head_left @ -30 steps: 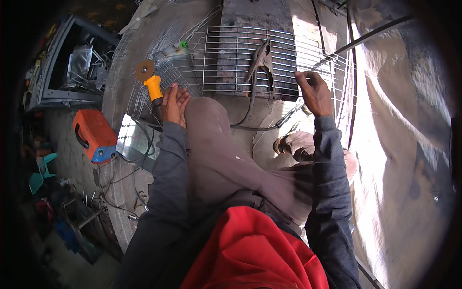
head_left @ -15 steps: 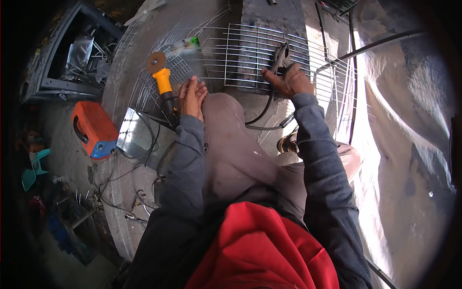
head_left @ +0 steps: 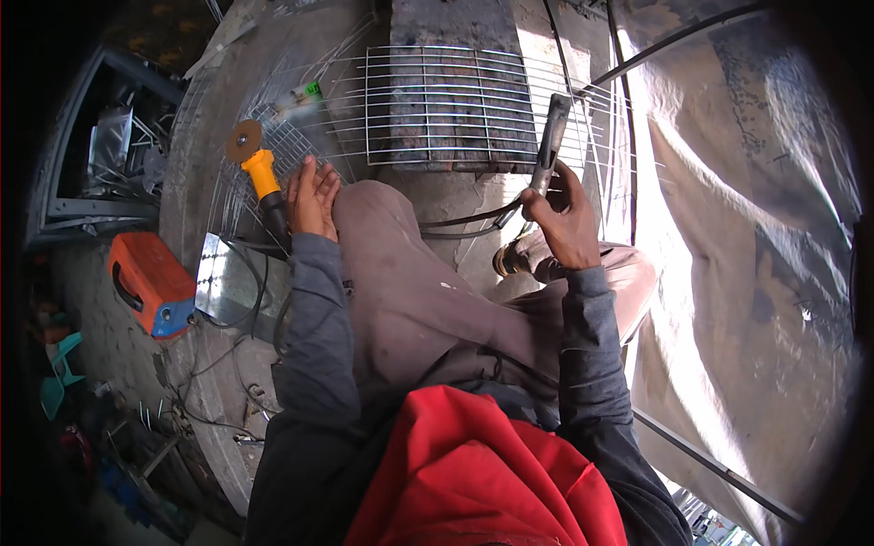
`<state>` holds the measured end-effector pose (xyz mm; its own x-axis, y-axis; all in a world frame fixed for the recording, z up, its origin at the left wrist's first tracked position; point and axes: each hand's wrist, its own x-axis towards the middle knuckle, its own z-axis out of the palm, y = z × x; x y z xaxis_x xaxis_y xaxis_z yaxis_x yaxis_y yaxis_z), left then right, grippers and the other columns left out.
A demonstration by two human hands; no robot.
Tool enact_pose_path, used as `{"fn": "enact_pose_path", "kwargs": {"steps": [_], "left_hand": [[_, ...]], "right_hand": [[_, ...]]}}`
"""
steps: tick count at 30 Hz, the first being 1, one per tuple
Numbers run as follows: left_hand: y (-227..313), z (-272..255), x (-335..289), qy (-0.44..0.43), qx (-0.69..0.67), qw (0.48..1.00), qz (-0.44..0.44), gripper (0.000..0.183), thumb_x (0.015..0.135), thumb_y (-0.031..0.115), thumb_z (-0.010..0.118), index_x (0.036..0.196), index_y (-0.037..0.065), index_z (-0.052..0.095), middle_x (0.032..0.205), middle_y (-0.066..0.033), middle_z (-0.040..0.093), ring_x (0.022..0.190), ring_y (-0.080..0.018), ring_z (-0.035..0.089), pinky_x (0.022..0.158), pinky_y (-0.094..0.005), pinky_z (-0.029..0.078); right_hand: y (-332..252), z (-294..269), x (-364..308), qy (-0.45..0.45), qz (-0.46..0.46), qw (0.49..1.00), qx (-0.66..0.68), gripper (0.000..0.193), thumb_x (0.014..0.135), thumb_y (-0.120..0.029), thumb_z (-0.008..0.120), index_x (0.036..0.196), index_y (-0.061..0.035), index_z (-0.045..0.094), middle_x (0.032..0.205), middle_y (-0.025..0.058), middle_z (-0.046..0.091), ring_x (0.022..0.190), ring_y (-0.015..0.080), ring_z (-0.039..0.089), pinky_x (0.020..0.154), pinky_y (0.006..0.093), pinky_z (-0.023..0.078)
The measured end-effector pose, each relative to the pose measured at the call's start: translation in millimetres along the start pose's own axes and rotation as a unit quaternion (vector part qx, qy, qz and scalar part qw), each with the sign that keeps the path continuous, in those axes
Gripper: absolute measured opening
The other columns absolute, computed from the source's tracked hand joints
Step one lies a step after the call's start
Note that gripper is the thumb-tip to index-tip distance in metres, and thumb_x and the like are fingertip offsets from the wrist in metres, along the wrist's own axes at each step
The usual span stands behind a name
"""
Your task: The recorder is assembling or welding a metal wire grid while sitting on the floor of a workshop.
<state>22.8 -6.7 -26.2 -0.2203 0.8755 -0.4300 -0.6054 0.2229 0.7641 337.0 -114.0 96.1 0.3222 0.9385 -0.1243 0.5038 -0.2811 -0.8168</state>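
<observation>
My right hand is closed round the lower part of a metal welding clamp, whose jaw end points away from me. Dark cable trails from near this hand to the left. The clamp lies over the right part of a welded wire grid, which rests across a dark, scorched slab. Beside my left knee, my left hand has its fingers stretched out and holds nothing. Just left of it is a yellow and black angle grinder, its brown disc facing up.
An orange box-shaped machine with a blue end stands at left, beside a shiny metal sheet and tangled cables. A grey metal frame holds scraps at far left. Draped sheeting lies at right, with a long bar above.
My right hand has drawn back toward me off the grid and turned, bringing the clamp with it. My left hand keeps its place by the grinder. The whole view has shifted.
</observation>
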Motion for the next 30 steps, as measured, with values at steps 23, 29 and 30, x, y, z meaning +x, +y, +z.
{"fn": "enact_pose_path", "kwargs": {"steps": [23, 29, 30], "left_hand": [[-2, 9, -1, -0.051, 0.078, 0.996, 0.0, 0.057, 0.087, 0.034, 0.064, 0.13, 0.004, 0.042, 0.11, -0.012, 0.058, 0.098, -0.0177, 0.059, 0.099, -0.0361, 0.044], [-4, 12, -1, -0.036, 0.084, 0.996, 0.008, 0.042, 0.09, 0.031, 0.061, 0.121, 0.006, 0.05, 0.1, -0.0096, 0.062, 0.093, -0.0177, 0.06, 0.093, -0.0352, 0.048], [-4, 13, -1, -0.036, 0.084, 0.996, 0.009, 0.042, 0.09, 0.031, 0.061, 0.121, 0.006, 0.05, 0.1, -0.0096, 0.062, 0.093, -0.0177, 0.06, 0.093, -0.0352, 0.048]], "right_hand": [[125, -3, -33, 0.079, 0.252, 0.902, 0.341, 0.051, 0.088, -0.052, 0.052, 0.086, -0.0007, 0.056, 0.078, 0.0047, 0.054, 0.067, 0.0125, 0.051, 0.062, 0.0281, 0.047], [132, 2, -29, 0.06, 0.216, 0.967, 0.12, 0.062, 0.083, -0.059, 0.058, 0.087, 0.0036, 0.059, 0.071, 0.0079, 0.056, 0.065, 0.0145, 0.051, 0.06, 0.0301, 0.043], [132, 3, -29, 0.068, 0.207, 0.971, 0.098, 0.067, 0.083, -0.06, 0.057, 0.09, 0.0065, 0.058, 0.074, 0.015, 0.059, 0.068, 0.0225, 0.056, 0.065, 0.0352, 0.044]]}}
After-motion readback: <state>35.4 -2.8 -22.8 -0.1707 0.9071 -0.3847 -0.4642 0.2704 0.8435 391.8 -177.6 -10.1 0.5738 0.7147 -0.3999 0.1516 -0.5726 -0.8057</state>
